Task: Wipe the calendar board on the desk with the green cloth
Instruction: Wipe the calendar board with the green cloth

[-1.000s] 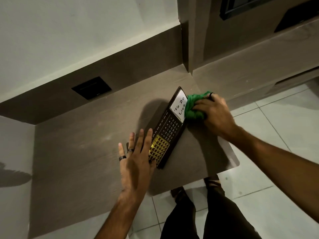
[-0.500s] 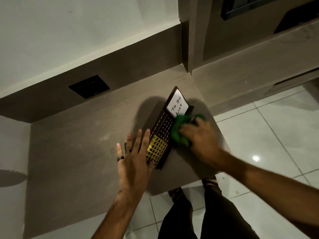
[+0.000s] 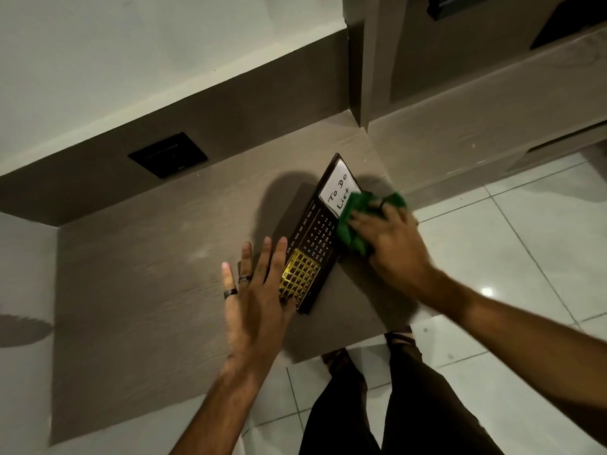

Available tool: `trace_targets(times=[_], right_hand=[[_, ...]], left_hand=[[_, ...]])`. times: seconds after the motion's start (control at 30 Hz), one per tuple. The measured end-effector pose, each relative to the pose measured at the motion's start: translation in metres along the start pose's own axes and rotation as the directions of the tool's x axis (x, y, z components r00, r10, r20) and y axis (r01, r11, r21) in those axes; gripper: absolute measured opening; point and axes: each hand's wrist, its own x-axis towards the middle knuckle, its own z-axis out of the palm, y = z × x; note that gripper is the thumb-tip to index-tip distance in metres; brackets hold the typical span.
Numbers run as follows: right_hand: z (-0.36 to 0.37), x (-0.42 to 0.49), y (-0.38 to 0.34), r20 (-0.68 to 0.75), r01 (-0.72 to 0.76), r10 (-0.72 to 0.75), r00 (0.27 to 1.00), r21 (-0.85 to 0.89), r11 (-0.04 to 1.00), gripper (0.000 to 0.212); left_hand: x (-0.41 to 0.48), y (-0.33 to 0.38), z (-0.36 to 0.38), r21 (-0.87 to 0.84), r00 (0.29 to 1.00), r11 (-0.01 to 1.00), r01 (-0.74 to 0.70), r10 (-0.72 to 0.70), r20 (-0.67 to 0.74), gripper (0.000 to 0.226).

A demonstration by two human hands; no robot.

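Observation:
The dark calendar board (image 3: 314,237) lies at a slant on the brown desk (image 3: 147,264). It has a white "To Do List" panel at its far end, date numbers in the middle and a gold grid at its near end. My right hand (image 3: 392,246) presses the crumpled green cloth (image 3: 356,221) against the board's right edge, just below the white panel. My left hand (image 3: 259,297) lies flat with fingers spread; its fingers hold down the board's near left part beside the gold grid. The cloth hides part of the board's right side.
A black wall socket (image 3: 168,155) sits on the brown back panel behind the desk. A lower shelf unit (image 3: 492,113) runs off to the right. My legs in dark trousers (image 3: 394,405) stand on the white tiled floor (image 3: 525,251) below the desk's front edge.
My right hand has swept the green cloth from the board's far end down toward its middle, then back up to the lower edge of the white panel. My left hand has stayed put.

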Motion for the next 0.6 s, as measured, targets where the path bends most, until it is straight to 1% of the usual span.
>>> trace_targets(times=[0.07, 0.1, 0.13, 0.17, 0.2, 0.23, 0.3, 0.33, 0.37, 0.43, 0.47, 0.53, 0.6], right_hand=[[0.012, -0.033, -0.036, 0.071, 0.187, -0.192, 0.979, 0.067, 0.980, 0.051], [0.018, -0.047, -0.054, 0.137, 0.269, -0.279, 0.950, 0.089, 0.959, 0.051], [0.023, -0.059, -0.069, 0.227, 0.320, -0.334, 0.915, 0.097, 0.942, 0.054], [0.029, -0.069, -0.080, 0.309, 0.358, -0.370, 0.876, 0.096, 0.929, 0.057], [0.033, -0.075, -0.086, 0.355, 0.378, -0.392, 0.849, 0.111, 0.919, 0.059], [0.035, -0.077, -0.088, 0.370, 0.386, -0.406, 0.835, 0.132, 0.913, 0.060], [0.028, -0.071, -0.081, 0.349, 0.396, -0.429, 0.834, 0.164, 0.904, 0.059], [0.021, -0.064, -0.074, 0.332, 0.389, -0.419, 0.845, 0.157, 0.908, 0.057], [0.015, -0.055, -0.062, 0.310, 0.340, -0.371, 0.875, 0.151, 0.928, 0.054], [0.000, -0.032, -0.031, 0.270, 0.119, -0.165, 0.949, 0.179, 0.977, 0.047], [-0.006, -0.018, -0.014, 0.240, 0.042, -0.082, 0.967, 0.170, 0.985, 0.049], [-0.013, 0.008, 0.018, 0.141, -0.019, 0.005, 0.990, 0.099, 0.995, 0.055], [-0.012, 0.025, 0.033, 0.082, -0.076, 0.073, 0.994, 0.040, 0.996, 0.058]], left_hand=[[0.002, 0.000, 0.002, -0.008, 1.000, 1.000, 0.011, -0.011, 0.009, 0.110], [0.002, -0.001, 0.003, -0.011, 1.000, 1.000, 0.015, -0.014, 0.014, 0.109], [0.002, -0.001, 0.004, -0.006, 1.000, 1.000, 0.011, -0.011, 0.011, 0.107], [0.001, -0.001, 0.005, -0.008, 1.000, 1.000, 0.005, -0.005, -0.001, 0.103], [0.000, 0.000, 0.005, -0.025, 1.000, 1.000, 0.002, -0.003, -0.010, 0.100], [0.000, 0.000, 0.004, -0.050, 1.000, 0.999, 0.003, -0.004, -0.010, 0.097], [0.001, -0.001, 0.004, -0.075, 1.000, 0.997, 0.008, -0.008, 0.007, 0.099], [0.001, -0.001, 0.003, -0.068, 1.000, 0.998, 0.010, -0.008, 0.019, 0.102], [0.001, -0.001, 0.003, -0.051, 1.000, 0.999, 0.007, -0.005, 0.026, 0.106], [0.001, 0.000, 0.000, -0.056, 1.000, 0.998, -0.006, 0.007, 0.015, 0.111], [0.001, 0.001, -0.002, -0.089, 1.000, 0.996, -0.010, 0.010, 0.008, 0.110], [0.000, 0.003, -0.006, -0.135, 1.000, 0.991, -0.013, 0.014, 0.008, 0.109], [-0.001, 0.004, -0.009, -0.135, 1.000, 0.991, -0.008, 0.010, 0.017, 0.109]])
